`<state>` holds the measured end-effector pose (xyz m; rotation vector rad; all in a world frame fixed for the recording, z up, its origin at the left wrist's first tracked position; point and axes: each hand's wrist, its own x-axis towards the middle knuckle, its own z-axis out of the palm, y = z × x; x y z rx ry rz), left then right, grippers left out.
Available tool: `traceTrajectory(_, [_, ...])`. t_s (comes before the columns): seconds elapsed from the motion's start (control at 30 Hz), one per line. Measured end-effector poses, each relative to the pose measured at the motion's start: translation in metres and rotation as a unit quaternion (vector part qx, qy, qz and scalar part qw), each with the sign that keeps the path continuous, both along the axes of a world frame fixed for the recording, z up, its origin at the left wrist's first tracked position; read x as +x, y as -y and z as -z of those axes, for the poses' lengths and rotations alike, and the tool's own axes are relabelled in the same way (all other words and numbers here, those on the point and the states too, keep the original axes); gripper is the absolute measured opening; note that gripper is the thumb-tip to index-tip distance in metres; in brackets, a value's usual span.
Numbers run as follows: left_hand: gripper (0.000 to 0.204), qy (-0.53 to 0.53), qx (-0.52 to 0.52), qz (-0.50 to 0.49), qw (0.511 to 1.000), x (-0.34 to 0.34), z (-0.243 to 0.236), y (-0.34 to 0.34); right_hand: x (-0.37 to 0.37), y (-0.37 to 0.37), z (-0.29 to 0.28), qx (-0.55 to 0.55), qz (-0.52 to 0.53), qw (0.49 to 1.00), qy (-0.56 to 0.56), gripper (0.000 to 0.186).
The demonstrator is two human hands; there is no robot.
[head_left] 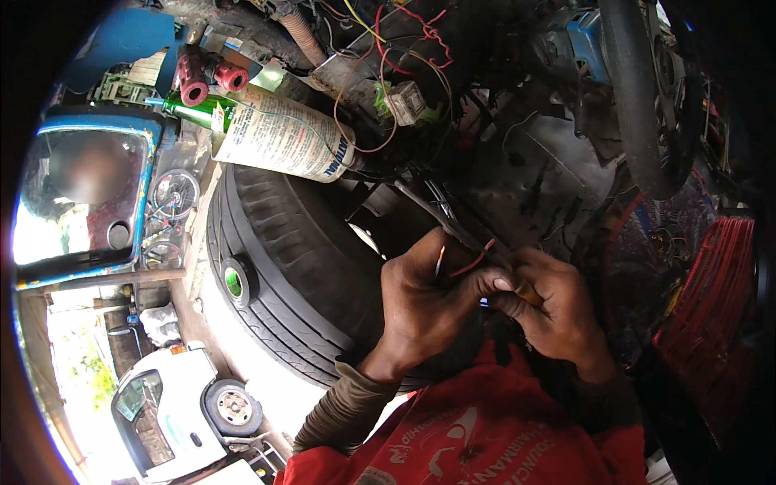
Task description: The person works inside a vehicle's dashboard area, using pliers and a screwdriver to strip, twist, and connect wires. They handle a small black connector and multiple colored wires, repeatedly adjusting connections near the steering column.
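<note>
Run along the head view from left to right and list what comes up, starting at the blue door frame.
Blue door frame → bicycle wheel → pale printed container → left hand → right hand → thick black curved rim.

Tyre (279, 234): matt black rubber, grooved at the tread. Bottle (190, 110): smooth, glossy green glass. Container (279, 133): smooth, printed surface, its material uncertain. Wire (474, 264): red, plastic-looking covering. Shirt (493, 404): matt red cloth, printed; sleeve (343, 408): matt, wrinkled cloth. Door frame (150, 141): blue-painted metal, chipped. Truck (186, 380): smooth, white-painted metal.
</note>
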<state>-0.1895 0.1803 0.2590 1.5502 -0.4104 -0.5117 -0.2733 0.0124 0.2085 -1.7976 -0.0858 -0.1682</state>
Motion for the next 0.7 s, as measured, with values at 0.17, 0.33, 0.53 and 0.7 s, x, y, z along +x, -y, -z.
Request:
traceTrajectory(0.17, [0.015, 0.142, 0.099, -0.034, 0.984, -0.003, 0.003, -0.002, -0.005, -0.022, 0.001, -0.029, 0.098, 0.995, -0.013, 0.019])
traceTrajectory(0.33, [0.023, 0.222, 0.18, -0.044, 0.957, -0.005, 0.003, -0.003, 0.008, -0.015, 0.013, -0.016, 0.233, 0.972, -0.028, 0.019])
traceTrajectory(0.53, [0.023, 0.097, 0.087, -0.031, 0.991, -0.002, 0.002, 0.006, 0.01, 0.003, -0.003, 0.18, 0.152, 0.972, 0.005, 0.021])
traceTrajectory(0.7, [0.026, -0.043, 0.018, 0.047, 0.998, 0.006, -0.003, -0.007, 0.019, 0.008, -0.009, 0.17, 0.101, 0.98, 0.023, 0.021])
